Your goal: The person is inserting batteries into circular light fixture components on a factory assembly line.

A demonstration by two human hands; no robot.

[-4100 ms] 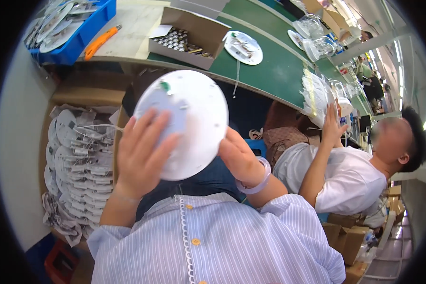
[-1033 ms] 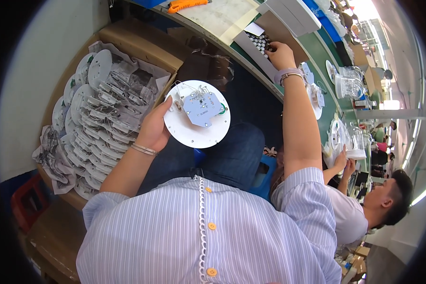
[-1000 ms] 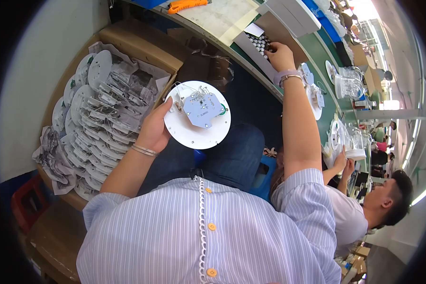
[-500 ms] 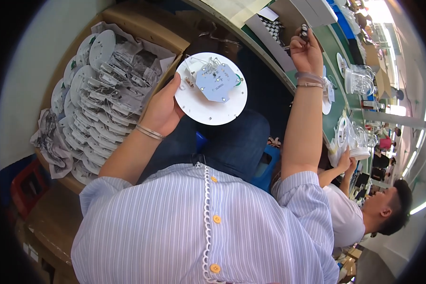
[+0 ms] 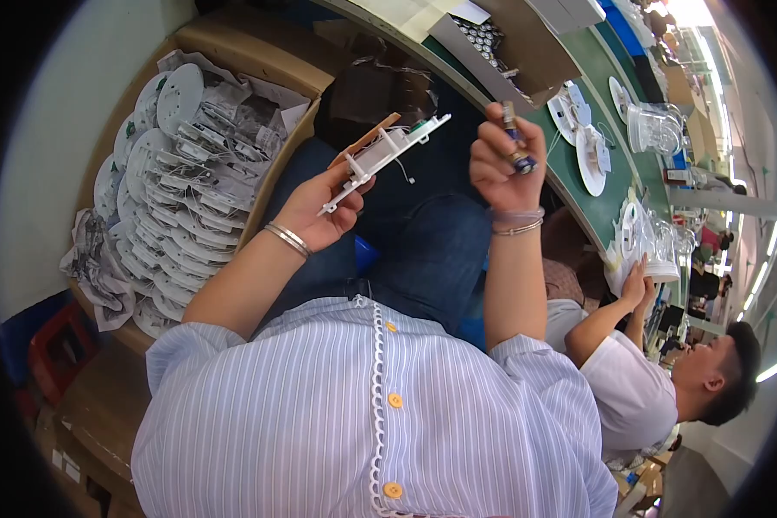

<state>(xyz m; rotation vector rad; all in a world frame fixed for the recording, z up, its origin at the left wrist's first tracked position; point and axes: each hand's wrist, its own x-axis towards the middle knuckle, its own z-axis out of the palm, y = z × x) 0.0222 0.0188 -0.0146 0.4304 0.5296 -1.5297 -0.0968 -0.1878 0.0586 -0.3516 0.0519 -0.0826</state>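
1. Left hand [image 5: 319, 211], centre of the frame, fingers curled shut on the rim of a white disc [image 5: 382, 160], seen edge-on and tilted up to the right.
2. Right hand [image 5: 502, 160], upper centre right, fingers closed around two small batteries [image 5: 515, 142], held upright, apart from the disc.
3. Best done, at a guess, by turning the disc face-up and holding it steady by the rim, thumb clear of the housing, before bringing a battery close; worth checking which end goes where.
4. Disc: thin, hard white plastic, round, with a raised block, a tan board and loose thin wires on top.
5. Batteries: small smooth cylinders, dark wrap, metallic ends.
6. Upper left: cardboard box [image 5: 233, 47] packed with matching white discs on edge, among crinkled clear wrapping.
7. Upper right: green bench [image 5: 578, 186] with more discs; a co-worker [image 5: 639, 388] in white at lower right.
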